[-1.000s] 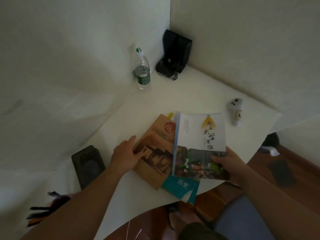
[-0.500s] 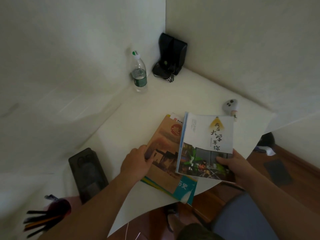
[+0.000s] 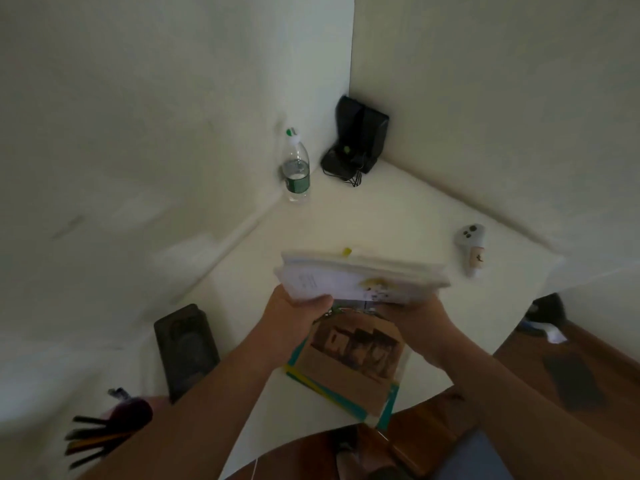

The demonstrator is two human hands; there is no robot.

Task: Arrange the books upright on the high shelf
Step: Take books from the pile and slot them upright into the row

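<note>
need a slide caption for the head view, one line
Both hands, left hand and right hand, lift a white-covered book off the brown book on the white desk.

Both bare forearms reach forward from the lower edge of the view and converge near the middle. The left hand (image 3: 294, 315) has its thumb laid across the top of a white book (image 3: 349, 280), fingers hidden beneath (a pinching grip). The right hand (image 3: 420, 318) holds the same book's opposite side, its fingers mostly out of sight.
</note>
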